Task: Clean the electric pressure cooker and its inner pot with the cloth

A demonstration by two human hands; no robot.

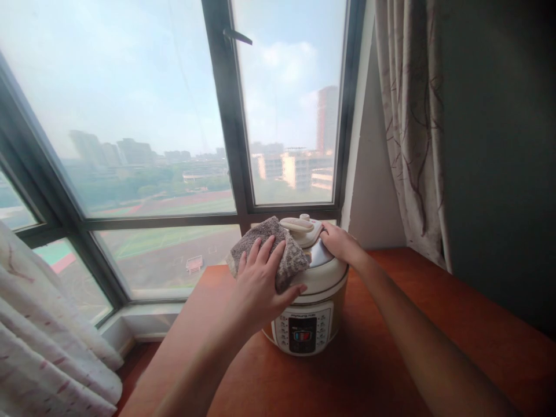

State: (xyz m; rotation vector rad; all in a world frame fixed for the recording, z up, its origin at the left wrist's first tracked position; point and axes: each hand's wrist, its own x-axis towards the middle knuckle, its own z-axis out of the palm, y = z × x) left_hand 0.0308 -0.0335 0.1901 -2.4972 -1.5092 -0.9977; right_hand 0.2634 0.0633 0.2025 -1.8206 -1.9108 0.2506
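Observation:
An electric pressure cooker with a cream and silver lid stands upright on a reddish-brown wooden table, its control panel facing me. My left hand holds a grey-brown cleaning cloth against the left side of the lid, fingers long and slightly spread over it, thumb at the lid's front edge. On the lid's right side, my right hand grips close to the cream lid handle; its fingers curl in and are partly hidden. The cloth covers part of the lid.
The wooden table reaches to the window frame behind the cooker. Patterned curtains hang at the left and right. At the table's left side there is a gap down to a low white sill.

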